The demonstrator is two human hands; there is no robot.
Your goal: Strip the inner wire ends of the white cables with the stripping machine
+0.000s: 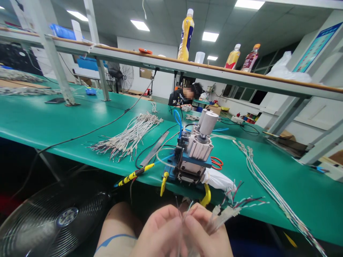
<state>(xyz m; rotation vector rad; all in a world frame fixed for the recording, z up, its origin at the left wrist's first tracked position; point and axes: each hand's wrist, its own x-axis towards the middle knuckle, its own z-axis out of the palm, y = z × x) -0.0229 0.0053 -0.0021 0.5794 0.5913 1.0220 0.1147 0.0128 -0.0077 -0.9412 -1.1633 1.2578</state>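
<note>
Low in the head view, my left hand (160, 232) and my right hand (206, 235) meet, thumbs and fingertips pinched together. Thin stripped wires (189, 206) poke up between the fingertips of both. A bundle of cables (226, 216) with pale connectors and red, black and white wire ends also lies in my right hand, sticking out to the right. Just beyond the hands, a small pneumatic press (197, 153) with metal cylinders stands at the bench edge. A yellow clamp handle (206, 195) hangs below it.
A pile of white cables (131, 137) lies left of the press, beside a steel ruler (154, 148). More cables (276, 192) stretch along the right. Red-handled scissors (216, 163) lie behind the press. A fan (66, 217) stands lower left. A shelf (150, 59) with bottles spans above; a co-worker (184, 95) sits beyond.
</note>
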